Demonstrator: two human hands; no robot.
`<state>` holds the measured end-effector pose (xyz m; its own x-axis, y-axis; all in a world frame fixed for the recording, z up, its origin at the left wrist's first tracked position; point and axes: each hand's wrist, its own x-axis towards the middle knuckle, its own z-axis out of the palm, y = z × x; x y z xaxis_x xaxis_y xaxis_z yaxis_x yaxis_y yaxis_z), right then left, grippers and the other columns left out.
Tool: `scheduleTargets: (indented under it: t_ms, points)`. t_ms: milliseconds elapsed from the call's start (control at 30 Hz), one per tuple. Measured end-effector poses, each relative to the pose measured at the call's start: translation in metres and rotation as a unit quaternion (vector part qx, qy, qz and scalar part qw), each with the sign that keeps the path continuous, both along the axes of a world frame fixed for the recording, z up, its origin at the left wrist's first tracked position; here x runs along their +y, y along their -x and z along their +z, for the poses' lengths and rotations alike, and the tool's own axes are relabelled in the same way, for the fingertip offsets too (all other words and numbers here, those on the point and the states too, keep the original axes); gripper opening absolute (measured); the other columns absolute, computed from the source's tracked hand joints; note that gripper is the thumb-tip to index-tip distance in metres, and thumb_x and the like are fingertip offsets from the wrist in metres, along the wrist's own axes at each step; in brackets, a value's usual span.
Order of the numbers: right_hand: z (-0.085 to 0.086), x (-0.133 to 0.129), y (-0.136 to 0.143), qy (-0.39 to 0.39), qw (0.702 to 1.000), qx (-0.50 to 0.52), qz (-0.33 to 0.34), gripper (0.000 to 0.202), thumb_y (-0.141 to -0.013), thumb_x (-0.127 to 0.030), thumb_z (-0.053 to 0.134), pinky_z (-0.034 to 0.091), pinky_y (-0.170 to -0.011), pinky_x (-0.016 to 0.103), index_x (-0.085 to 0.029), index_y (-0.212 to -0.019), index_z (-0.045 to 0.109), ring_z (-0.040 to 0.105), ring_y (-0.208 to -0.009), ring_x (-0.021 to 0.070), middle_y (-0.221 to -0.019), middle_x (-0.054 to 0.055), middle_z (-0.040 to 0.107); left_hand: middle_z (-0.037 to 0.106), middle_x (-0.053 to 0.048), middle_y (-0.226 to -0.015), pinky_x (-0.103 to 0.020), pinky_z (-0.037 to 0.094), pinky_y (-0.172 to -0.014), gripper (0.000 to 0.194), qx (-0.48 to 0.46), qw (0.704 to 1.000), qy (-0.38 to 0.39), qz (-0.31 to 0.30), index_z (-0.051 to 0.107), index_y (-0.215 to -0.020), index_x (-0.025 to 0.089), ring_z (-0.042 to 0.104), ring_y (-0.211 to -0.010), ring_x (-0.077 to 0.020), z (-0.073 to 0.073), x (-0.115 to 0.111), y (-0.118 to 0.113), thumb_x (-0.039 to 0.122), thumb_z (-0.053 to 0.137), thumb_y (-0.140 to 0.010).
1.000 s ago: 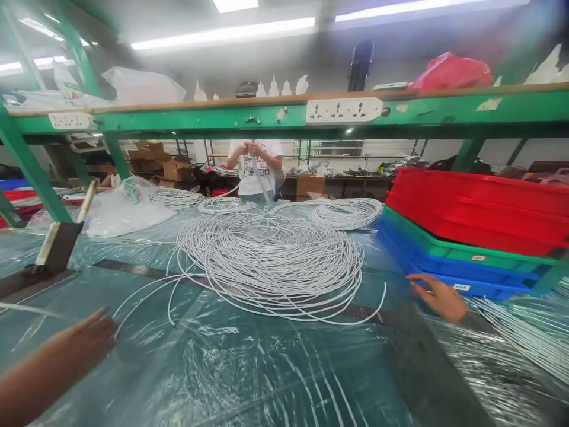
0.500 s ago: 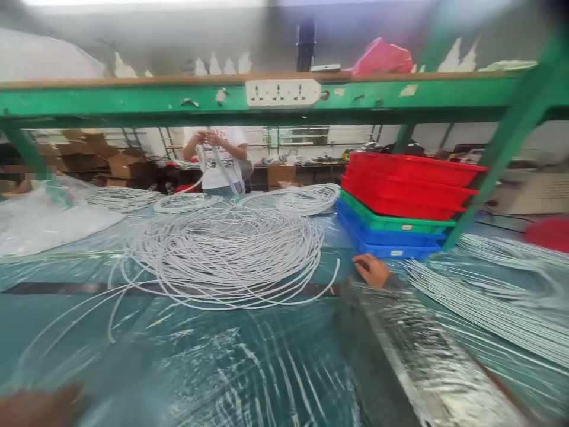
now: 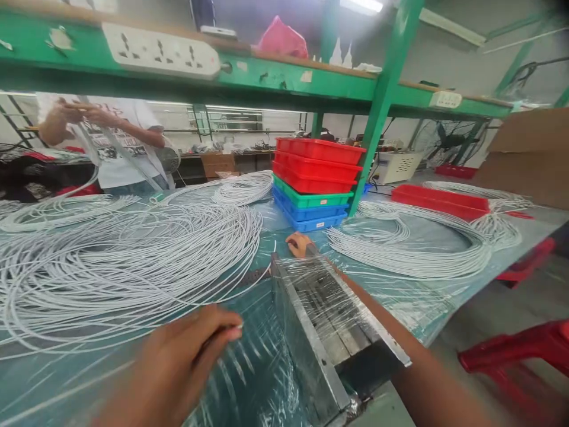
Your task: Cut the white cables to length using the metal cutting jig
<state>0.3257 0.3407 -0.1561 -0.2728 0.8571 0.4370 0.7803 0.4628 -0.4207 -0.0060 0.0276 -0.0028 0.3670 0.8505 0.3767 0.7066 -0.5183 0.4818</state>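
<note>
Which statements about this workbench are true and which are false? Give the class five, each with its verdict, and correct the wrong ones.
1. The large white coil lies left of the metal fixture in the view. True.
2. The right hand is at the fixture's near end. False: it is by the far end.
3. The left hand is nearer the camera than the right hand. True.
4. The red trays are stacked beneath the green tray. False: they are above it.
5. A white power strip is mounted on the green beam. True.
</note>
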Motion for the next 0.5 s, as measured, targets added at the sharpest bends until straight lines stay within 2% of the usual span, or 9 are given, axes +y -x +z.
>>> scheduleTargets:
  t_ms: [100, 200, 333, 500]
  points:
    - [0.001, 0.002, 0.001, -0.003, 1.000, -0.003, 0.001, 0.025, -0.090, -0.020, 0.055, 0.050, -0.087, 0.027, -0.021, -0.108, 0.072, 0.063, -0.091, 0.0160, -0.108, 0.004, 0.068, 0.063, 0.004, -0.079, -0.027, 0.037, -0.063, 0.033, 0.018, 0.997, 0.059, -0.048, 0.060, -0.097, 0.024, 0.058, -0.067, -0.0129, 0.014, 0.026, -0.044, 0.042, 0.035, -0.110]
    - [0.003, 0.003, 0.002, -0.004, 1.000, -0.003, 0.002, 0.024, -0.091, -0.022, 0.055, 0.050, -0.083, 0.027, -0.022, -0.107, 0.072, 0.063, -0.087, 0.0149, -0.108, 0.003, 0.067, 0.057, 0.004, -0.070, -0.028, 0.031, -0.058, 0.038, 0.033, 0.993, 0.094, -0.063, 0.052, -0.089, 0.022, 0.052, -0.060, -0.0138, 0.016, 0.042, -0.059, 0.044, 0.029, -0.108]
    - [0.004, 0.004, 0.002, -0.004, 1.000, -0.002, 0.001, 0.023, -0.091, -0.022, 0.055, 0.049, -0.082, 0.026, -0.023, -0.107, 0.072, 0.063, -0.085, 0.0145, -0.109, 0.002, 0.067, 0.054, 0.004, -0.073, -0.028, 0.030, -0.059, 0.038, 0.039, 0.990, 0.111, -0.071, 0.049, -0.089, 0.022, 0.048, -0.060, -0.0133, 0.020, 0.038, -0.066, 0.045, 0.028, -0.110]
    - [0.005, 0.003, 0.002, 0.004, 1.000, -0.012, -0.003, 0.022, -0.093, -0.020, 0.056, 0.046, -0.082, 0.025, -0.022, -0.109, 0.071, 0.060, -0.086, 0.0137, -0.109, 0.001, 0.065, 0.058, 0.003, -0.085, -0.027, 0.034, -0.067, 0.035, 0.008, 0.993, 0.089, -0.075, 0.052, -0.095, 0.022, 0.056, -0.074, -0.0124, 0.020, 0.027, -0.074, 0.035, 0.025, -0.112]
